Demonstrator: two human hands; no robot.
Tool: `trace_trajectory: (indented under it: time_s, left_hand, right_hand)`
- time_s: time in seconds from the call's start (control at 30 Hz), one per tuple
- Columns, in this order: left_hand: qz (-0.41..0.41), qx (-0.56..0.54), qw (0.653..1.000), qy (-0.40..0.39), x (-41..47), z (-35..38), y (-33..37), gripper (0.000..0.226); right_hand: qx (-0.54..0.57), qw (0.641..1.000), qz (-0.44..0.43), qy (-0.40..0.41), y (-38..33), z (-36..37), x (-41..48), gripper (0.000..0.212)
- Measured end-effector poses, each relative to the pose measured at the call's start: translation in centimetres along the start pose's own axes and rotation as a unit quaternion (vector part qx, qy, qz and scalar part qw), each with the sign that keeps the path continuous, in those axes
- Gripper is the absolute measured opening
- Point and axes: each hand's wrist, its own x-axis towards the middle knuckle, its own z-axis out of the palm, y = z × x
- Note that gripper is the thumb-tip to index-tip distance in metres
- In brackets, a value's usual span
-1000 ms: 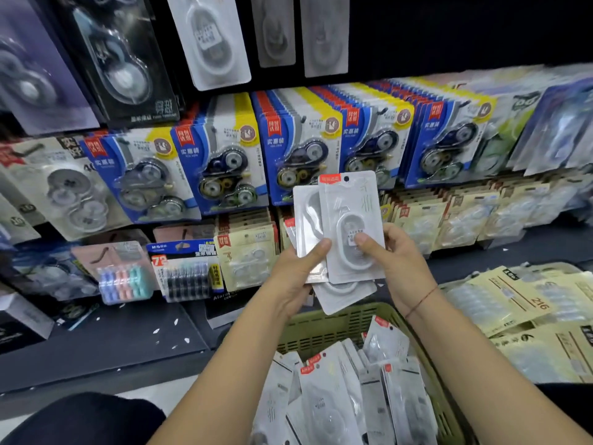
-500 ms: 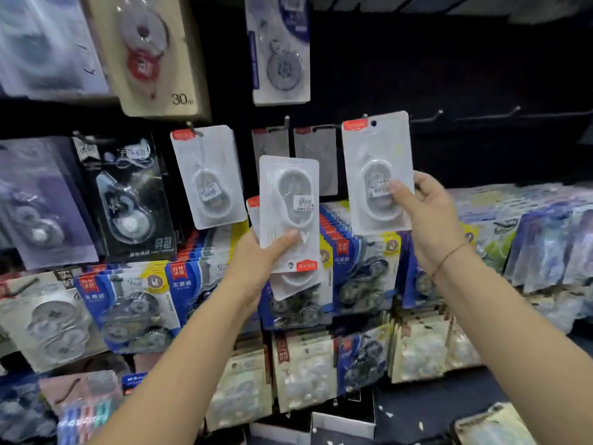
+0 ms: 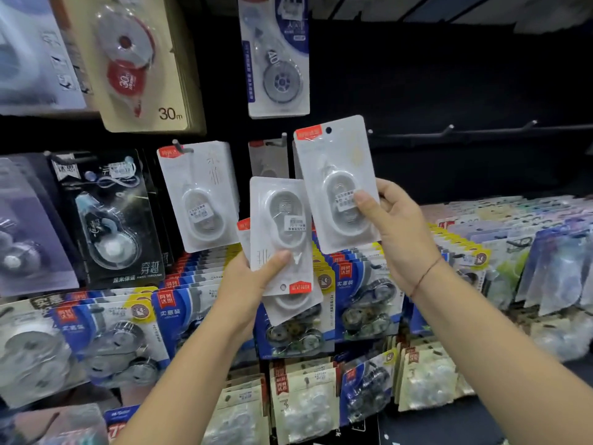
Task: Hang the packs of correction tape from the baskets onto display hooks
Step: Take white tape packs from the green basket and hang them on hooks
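My right hand [image 3: 396, 232] pinches one white correction tape pack [image 3: 337, 175] upright, its red tab and hang hole at the top, raised in front of the dark peg wall. My left hand [image 3: 247, 284] grips a small stack of the same packs [image 3: 282, 232], the front one upside down with its red tab at the bottom. A matching pack [image 3: 200, 194] hangs on a hook to the left. Two more packs [image 3: 268, 159] hang on hooks just behind the raised one. Bare display hooks [image 3: 449, 128] stick out of the wall to the right. The basket is out of view.
Larger tape packs [image 3: 141, 62] hang above at left and centre. A black pack [image 3: 109, 216] hangs at left. Rows of blue packs [image 3: 179, 313] and beige packs [image 3: 301, 403] fill the shelves below. More packets [image 3: 552, 277] crowd the right.
My view has risen from the basket to the peg wall. Both hands lifted the packs; my right hand drew one pack off the stack and holds it near the hooks.
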Motion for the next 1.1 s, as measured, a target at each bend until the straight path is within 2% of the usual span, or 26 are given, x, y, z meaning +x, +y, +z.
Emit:
trace_trajectory:
  time_s: [0.23, 0.37, 0.5, 0.67, 0.83, 1.1]
  left_hand:
    - [0.009, -0.038, 0.999, 0.031, -1.9, -4.7, 1.8, 0.037]
    - [0.01, -0.028, 0.999, 0.043, -2.4, -6.6, 2.3, 0.038]
    - [0.016, -0.032, 0.998, 0.05, -2.5, -7.6, 2.2, 0.036]
    - [0.007, -0.055, 0.997, 0.054, -2.3, -7.7, 1.4, 0.039]
    - [-0.005, -0.106, 0.993, 0.056, -2.0, -7.9, -0.2, 0.036]
    - [-0.023, -0.153, 0.987, 0.046, -0.5, -7.9, -0.3, 0.043]
  right_hand:
    - [0.043, 0.998, 0.013, -0.033, 0.6, 4.3, -0.1, 0.024]
    - [0.026, 1.0, 0.012, -0.002, 1.0, 5.4, -0.3, 0.028]
    - [0.019, 0.999, 0.01, 0.043, 1.5, 5.8, -0.7, 0.021]
    - [-0.047, 0.997, 0.037, 0.048, 3.3, 6.9, 1.0, 0.024]
    - [-0.123, 0.989, 0.068, 0.036, 6.0, 8.2, 6.2, 0.018]
    - [-0.19, 0.968, 0.155, 0.056, 10.6, 11.3, 15.7, 0.065]
